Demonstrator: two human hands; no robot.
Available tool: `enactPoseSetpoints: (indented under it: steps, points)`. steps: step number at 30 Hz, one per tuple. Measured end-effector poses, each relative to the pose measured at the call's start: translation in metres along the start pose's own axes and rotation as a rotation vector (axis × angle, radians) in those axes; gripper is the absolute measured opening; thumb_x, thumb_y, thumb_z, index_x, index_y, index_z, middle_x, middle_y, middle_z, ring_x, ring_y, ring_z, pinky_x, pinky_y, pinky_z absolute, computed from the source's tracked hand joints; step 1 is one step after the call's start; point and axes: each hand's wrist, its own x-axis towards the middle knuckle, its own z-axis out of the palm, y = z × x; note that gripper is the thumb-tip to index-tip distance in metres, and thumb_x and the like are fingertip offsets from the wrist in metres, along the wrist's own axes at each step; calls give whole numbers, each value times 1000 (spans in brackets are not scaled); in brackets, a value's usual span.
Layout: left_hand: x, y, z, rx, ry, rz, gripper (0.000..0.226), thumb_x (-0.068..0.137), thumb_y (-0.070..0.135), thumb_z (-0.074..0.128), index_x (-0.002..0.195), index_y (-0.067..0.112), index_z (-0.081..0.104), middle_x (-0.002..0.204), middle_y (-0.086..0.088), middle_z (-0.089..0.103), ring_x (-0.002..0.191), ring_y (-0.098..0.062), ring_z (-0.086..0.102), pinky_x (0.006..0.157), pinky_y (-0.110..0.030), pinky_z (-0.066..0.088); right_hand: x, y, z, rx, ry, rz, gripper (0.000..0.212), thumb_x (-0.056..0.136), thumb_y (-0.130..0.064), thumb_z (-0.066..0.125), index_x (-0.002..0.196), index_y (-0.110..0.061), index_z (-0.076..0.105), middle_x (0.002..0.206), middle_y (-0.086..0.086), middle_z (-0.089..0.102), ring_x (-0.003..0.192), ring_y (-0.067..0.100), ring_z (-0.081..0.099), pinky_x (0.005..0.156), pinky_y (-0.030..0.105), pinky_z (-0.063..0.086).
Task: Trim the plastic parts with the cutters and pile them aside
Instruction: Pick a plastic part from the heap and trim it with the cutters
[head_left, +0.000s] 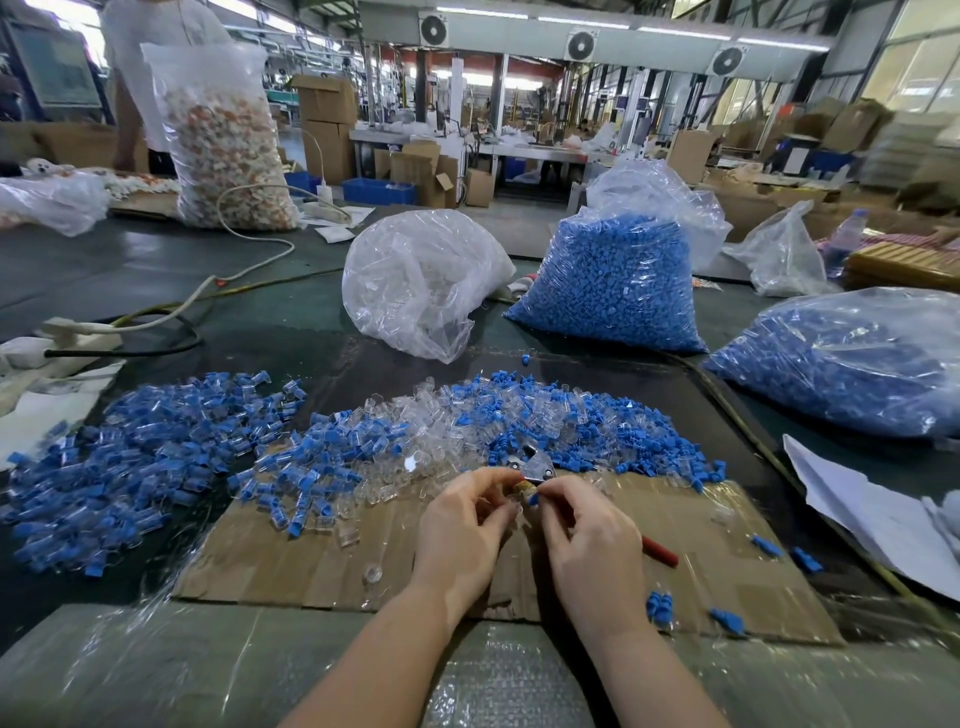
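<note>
Fingers (501, 512) of the left hand (460, 535) are pinched on a small part (531, 500) (blue tip rightward) – it is met directly by the cutters (537, 467), gripped in the right hand (587, 540); the piles (156, 457) lie leftward on the counter (156, 275).

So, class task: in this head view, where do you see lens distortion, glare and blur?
Head view: wide-angle bending curves the ceiling ducts and table edges; overhead light glares off the clear bag and the bubble wrap; the far corners, like the boxes at right, are smeared; the left hand, right hand and cutters are fairly sharp.
</note>
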Motion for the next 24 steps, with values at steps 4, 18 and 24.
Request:
enactPoseSetpoints:
  steps: [4,18,24]
  points:
    - [2,-1,-1,18,6,-1,23,85,10,65,86,33,67,83,8,63,74,-4,57,71,-17,47,-1,1,0,65,-20,11,7,88,-14,63,84,-20,63,75,-9,64,70,8,59,67,28,50]
    - [0,3,-2,-315,-125,-129,17,85,-4,61,82,12,65,70,-7,64,63,-10,61,63,-24,55,-1,2,4,23,-65,40,16,89,-25,62,74,-20,56,69,-10,58,67,11,54,64,31,45]
    - [0,4,-3,-321,-89,-140,19,86,-3,59,82,15,64,74,-7,65,69,-14,61,69,-28,55,-2,1,3,6,-55,2,10,88,-21,64,79,-17,65,74,-8,63,72,12,57,67,31,47]
